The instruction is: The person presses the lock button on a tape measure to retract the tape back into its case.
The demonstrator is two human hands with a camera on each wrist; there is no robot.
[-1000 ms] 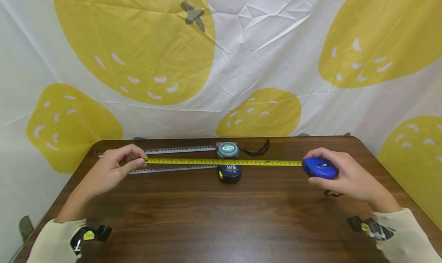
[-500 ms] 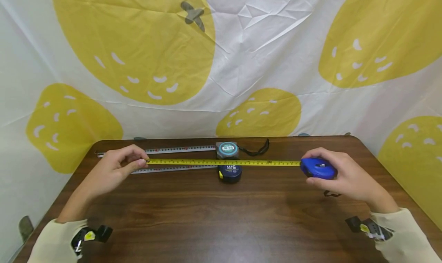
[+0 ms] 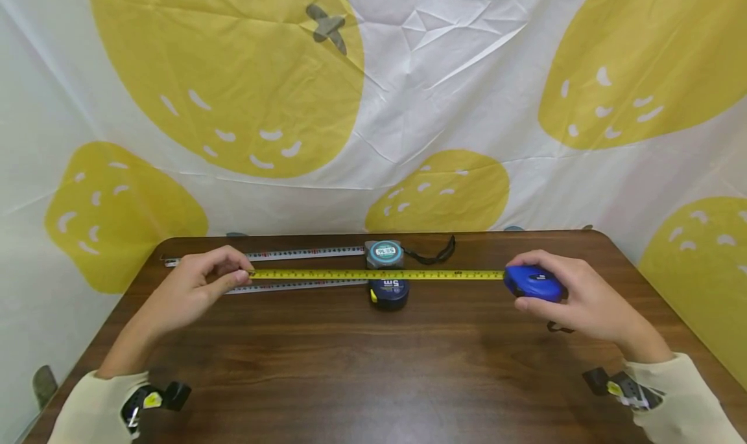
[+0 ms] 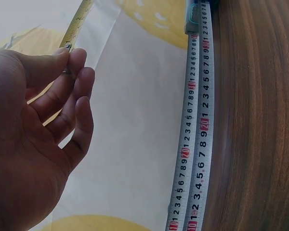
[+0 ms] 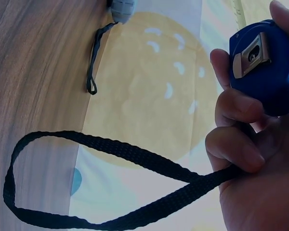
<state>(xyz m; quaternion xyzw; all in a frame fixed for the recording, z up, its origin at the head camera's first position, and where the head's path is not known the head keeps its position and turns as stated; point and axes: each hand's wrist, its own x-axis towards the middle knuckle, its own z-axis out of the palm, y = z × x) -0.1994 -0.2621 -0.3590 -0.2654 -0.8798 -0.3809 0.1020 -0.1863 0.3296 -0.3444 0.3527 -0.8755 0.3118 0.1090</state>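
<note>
My right hand (image 3: 583, 298) grips a blue tape measure (image 3: 533, 283), with a metal clip (image 5: 253, 55) on its side and a black wrist strap (image 5: 135, 156) hanging in a loop. From its case a yellow tape blade (image 3: 327, 274) runs straight across to the left. Thumb and forefinger of my left hand (image 3: 195, 282) pinch the blade's hooked end (image 4: 67, 46), the other fingers loosely bent. In the head view the taut blade overlaps a grey-and-teal tape measure (image 3: 384, 253) and a dark blue tape measure (image 3: 389, 292) in the middle of the table.
Two white blades lie extended leftward on the brown table (image 3: 373, 366): the far blade (image 3: 309, 253) from the grey-and-teal case, the near blade (image 3: 297, 285) from the dark blue one. A black cord (image 3: 434, 253) trails right. Behind the table hangs a white curtain (image 3: 408, 107) with yellow fruit print.
The right hand has shifted slightly left with the blue tape measure, and the left hand slightly right. The yellow blade between them is a little shorter.
</note>
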